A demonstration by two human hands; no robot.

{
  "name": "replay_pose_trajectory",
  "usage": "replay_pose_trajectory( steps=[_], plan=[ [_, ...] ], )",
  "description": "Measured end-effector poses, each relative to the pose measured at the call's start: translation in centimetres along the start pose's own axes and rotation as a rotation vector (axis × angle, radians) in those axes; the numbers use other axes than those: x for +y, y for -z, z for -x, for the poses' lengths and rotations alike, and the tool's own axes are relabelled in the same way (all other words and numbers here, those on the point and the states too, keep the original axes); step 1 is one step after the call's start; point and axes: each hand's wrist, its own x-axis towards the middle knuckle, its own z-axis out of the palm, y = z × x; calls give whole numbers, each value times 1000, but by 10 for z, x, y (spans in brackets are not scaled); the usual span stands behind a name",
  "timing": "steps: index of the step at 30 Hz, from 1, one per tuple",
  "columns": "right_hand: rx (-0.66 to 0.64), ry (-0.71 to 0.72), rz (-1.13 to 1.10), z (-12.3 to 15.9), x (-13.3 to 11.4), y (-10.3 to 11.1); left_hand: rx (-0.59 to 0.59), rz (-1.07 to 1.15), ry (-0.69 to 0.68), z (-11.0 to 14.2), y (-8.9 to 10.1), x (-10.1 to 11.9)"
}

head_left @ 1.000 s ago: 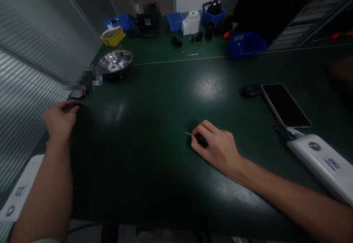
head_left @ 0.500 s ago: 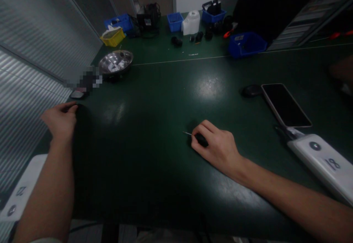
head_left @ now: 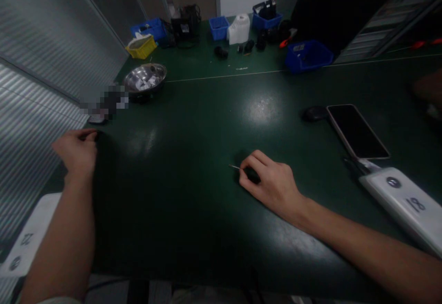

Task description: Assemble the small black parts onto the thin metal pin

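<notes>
My right hand (head_left: 272, 179) rests low over the green table (head_left: 165, 179), its thumb and index finger pinched on a thin silvery needle-like piece (head_left: 234, 166) whose tip points left. The rest of that piece is hidden by the fingers, and the gap under the curled fingers looks dark. At the table's left side, my left hand (head_left: 76, 152) has its thumb and fingers pressed together near the surface. Something small and dark shows at those fingertips, too indistinct to name.
Right of my right hand lie a phone (head_left: 359, 131), a black mouse-like object (head_left: 315, 114) and a white power bank (head_left: 404, 202). A metal bowl (head_left: 145, 79) with white scraps stands back left. Blue bins (head_left: 308, 57) line the back. Another person's blurred hand (head_left: 430, 87) shows at right.
My left hand has shifted very slightly to the right. My right hand keeps its place with the needle-like piece in its pinch.
</notes>
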Motion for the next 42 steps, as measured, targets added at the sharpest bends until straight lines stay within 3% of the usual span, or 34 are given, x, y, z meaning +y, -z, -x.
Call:
replay_pose_trajectory(
  steps=[3, 7, 36, 39, 42],
  plan=[
    [-3, 10, -12, 0, 0, 1, 85, -65, -14, 1, 0, 1],
    [3, 12, -20, 0, -1, 1, 112, -126, -60, 1, 1, 2],
    [25, 16, -3, 0, 1, -2, 181, -90, 111, 10, 7, 17],
    [29, 18, -11, 1, 1, -3, 200, -18, 46, 10, 8, 33],
    [26, 13, -14, 1, 1, -2, 194, 96, -101, 18, 9, 74]
  ],
)
